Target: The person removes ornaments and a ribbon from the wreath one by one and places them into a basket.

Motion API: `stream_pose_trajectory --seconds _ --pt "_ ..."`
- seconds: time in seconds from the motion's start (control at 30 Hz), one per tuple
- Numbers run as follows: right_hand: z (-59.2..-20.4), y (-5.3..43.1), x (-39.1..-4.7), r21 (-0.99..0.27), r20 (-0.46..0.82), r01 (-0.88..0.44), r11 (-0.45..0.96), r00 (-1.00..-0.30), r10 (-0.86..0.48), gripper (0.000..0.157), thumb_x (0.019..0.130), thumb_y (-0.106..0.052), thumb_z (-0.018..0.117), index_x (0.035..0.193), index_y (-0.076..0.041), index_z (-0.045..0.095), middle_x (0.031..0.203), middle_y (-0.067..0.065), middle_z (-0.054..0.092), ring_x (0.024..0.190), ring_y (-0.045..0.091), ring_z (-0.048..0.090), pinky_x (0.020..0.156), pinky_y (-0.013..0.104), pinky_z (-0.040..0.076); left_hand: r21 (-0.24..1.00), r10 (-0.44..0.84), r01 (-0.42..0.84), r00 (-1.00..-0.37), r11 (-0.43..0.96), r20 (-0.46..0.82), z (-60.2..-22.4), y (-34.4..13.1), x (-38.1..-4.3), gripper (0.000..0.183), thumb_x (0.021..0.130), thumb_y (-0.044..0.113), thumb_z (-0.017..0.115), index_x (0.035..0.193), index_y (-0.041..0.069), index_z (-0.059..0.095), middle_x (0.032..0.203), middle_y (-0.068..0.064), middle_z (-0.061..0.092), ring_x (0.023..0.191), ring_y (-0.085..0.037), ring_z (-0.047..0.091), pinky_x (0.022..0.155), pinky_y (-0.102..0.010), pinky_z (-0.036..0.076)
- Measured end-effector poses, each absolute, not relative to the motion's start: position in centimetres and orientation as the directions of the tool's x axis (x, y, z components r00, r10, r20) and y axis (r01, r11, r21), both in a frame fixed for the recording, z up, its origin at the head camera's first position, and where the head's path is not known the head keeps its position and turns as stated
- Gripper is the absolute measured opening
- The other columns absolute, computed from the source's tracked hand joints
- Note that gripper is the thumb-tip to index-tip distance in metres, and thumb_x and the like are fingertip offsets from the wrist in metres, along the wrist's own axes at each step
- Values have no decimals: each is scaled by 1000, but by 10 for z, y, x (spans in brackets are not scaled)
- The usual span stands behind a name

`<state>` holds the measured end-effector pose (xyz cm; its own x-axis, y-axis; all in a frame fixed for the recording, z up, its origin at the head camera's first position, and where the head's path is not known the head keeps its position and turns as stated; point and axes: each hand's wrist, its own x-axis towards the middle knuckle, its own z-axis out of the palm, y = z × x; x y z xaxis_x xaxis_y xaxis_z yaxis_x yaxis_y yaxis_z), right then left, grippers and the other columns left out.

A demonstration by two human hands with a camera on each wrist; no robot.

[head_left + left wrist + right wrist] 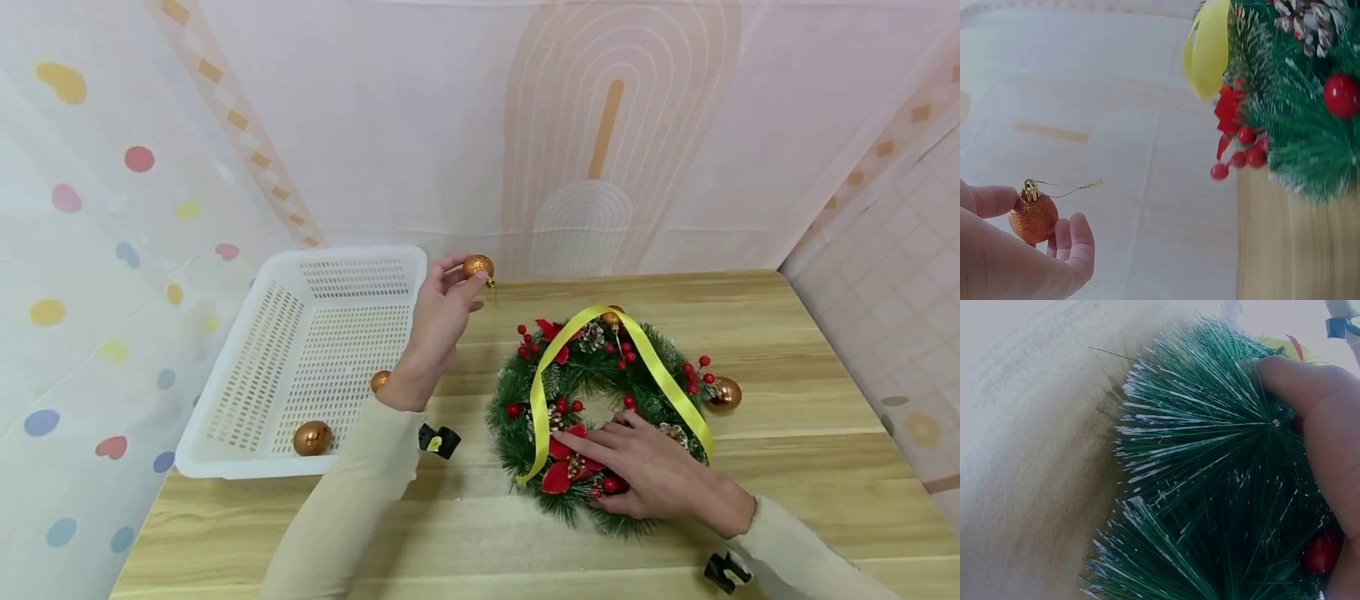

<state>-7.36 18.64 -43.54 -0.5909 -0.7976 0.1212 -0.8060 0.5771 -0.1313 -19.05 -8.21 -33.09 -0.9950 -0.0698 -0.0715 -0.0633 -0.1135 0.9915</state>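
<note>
My left hand (438, 321) pinches a glittery copper Christmas ball (477, 267) between thumb and fingers, raised near the basket's far right corner. In the left wrist view, a gold cap and thin thread loop (1075, 186) stick out from the ball. A green Christmas wreath (517, 450) with frosted tips lies on the table, trimmed with red berries, pinecones and a red poinsettia (557, 477). My right hand (652, 467) grips its near right part, fingers over the poinsettia and toward the centre hole. The right wrist view shows the thumb (1297, 378) against the needles.
A white plastic basket (225, 367) stands at the left with a shiny copper ball (312, 437) and another ball (380, 381), partly behind my wrist. Yellow ribbon (667, 383) loops over the wreath. Copper balls sit at its far edge (612, 317) and right side (723, 393).
</note>
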Motion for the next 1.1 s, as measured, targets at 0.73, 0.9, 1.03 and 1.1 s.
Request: stream_pose_trajectory --seconds 0.73,0.9,1.03,1.1 --pt "-437 187 -74 -125 131 -805 579 -592 -795 91 75 -48 72 149 -28 22 109 -6 63 101 15 56 98 47 35 999 -101 -36 -994 -28 -39 -322 -136 -178 41 91 18 62 127 13 44 121 -6 48 107 -19 54 89 -38 47" --pt "-438 187 -74 -136 135 -809 572 -587 -798 91 75 -48 72 149 -28 22 109 -6 63 101 15 55 98 47 35 999 -100 -29 -995 -17 -30 -321 -148 -173 42 90 18 62 128 13 45 119 -5 49 107 -18 53 89 -36 47" --pt "-437 186 -74 -133 137 -810 572 -586 -798 91 75 -48 72 149 -28 22 108 -6 63 100 15 56 98 47 35 1000 -106 -25 -994 -1 -25 -321 -157 -169 42 90 19 63 128 13 46 117 -4 50 103 -16 54 91 -39 46" --pt "-437 186 -74 -131 140 -810 571 -585 -799 91 75 -48 72 148 -27 22 107 -6 63 100 15 56 97 46 36 1000 -106 -23 -994 9 -22 -320 -162 -168 42 90 19 63 128 12 46 117 -3 50 103 -15 54 91 -39 46"
